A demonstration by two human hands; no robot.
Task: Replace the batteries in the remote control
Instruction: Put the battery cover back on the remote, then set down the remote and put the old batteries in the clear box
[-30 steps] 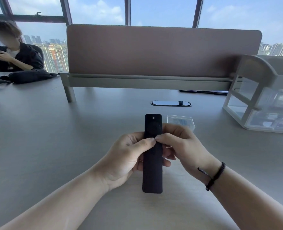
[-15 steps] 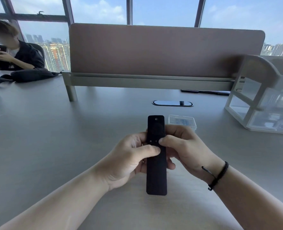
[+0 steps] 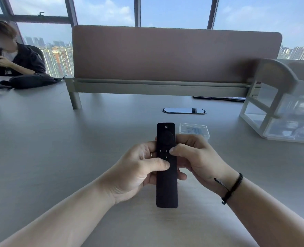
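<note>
Remote control (image 3: 166,184) gripped button-side up by left hand (image 3: 137,172) and right hand (image 3: 196,157) above desk (image 3: 58,157) | thumbs have slid apart along its face | battery cover presumably underneath, unopened | clear case (image 3: 194,130) just beyond right hand

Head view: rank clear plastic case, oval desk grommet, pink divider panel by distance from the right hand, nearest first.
1. Clear plastic case: on the desk just beyond the right hand, right of the remote.
2. Oval desk grommet: farther back, mid-desk.
3. Pink divider panel: farthest, standing at the desk's back.
</note>
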